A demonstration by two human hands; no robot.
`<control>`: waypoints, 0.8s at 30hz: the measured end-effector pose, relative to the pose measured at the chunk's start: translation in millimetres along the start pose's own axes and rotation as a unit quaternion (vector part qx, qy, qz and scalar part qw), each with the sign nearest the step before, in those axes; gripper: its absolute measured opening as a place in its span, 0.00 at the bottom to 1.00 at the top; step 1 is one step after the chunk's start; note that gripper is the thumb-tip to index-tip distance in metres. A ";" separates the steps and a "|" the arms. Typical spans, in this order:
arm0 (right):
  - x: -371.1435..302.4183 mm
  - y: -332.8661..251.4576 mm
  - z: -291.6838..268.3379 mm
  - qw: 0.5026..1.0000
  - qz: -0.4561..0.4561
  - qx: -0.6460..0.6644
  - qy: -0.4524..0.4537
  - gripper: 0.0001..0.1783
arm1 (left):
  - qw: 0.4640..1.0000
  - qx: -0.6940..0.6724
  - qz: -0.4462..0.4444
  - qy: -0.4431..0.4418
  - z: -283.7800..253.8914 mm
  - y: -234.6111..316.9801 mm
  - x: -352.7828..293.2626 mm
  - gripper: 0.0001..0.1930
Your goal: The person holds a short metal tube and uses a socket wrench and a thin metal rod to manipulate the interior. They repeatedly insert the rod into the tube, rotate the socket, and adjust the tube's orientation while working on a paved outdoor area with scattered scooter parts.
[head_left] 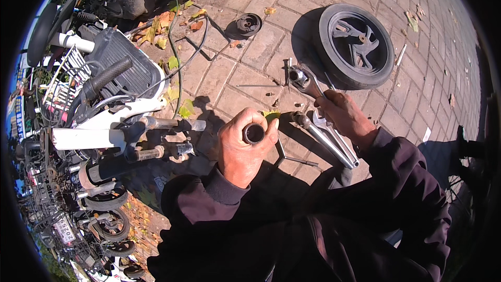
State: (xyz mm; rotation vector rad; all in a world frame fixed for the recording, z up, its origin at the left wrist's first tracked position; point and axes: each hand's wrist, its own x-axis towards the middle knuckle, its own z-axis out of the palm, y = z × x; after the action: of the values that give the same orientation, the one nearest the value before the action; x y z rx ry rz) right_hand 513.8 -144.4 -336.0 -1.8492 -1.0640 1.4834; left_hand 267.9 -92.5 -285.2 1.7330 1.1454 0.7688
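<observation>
My left hand (pixel 240 151) is wrapped round a short dark hollow tube (pixel 254 133), whose round open end faces up. My right hand (pixel 348 112) grips a metal ratchet wrench (pixel 313 86) with a socket (pixel 298 76) at its far end, held a little beyond the left hand. Below the right hand, a long-handled socket bar (pixel 329 143) lies on the paving, beside an open-ended wrench (pixel 321 120). An L-shaped hex key (pixel 283 154) lies just right of my left hand. How deep the tube reaches into my fist is hidden.
A small black wheel with a tyre (pixel 324 47) lies flat at the far right. Beyond my hands sits a round drum-like metal part (pixel 249 24). A dismantled white scooter frame (pixel 120 117) with fork tubes (pixel 177 125) is close on the left. A thin rod (pixel 258 85) lies on the bricks.
</observation>
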 end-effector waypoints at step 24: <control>-13.8 -23.8 -1.4 0.990 -0.024 0.122 -0.067 0.18 | 0.990 -0.030 0.135 -0.014 -1.3 3.5 -1.5 0.15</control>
State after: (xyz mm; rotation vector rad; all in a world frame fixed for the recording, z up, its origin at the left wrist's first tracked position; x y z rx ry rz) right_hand 508.1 -142.9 -309.1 -1.5630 -0.9330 1.6479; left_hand 267.6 -94.1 -281.5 1.8649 0.8688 0.9290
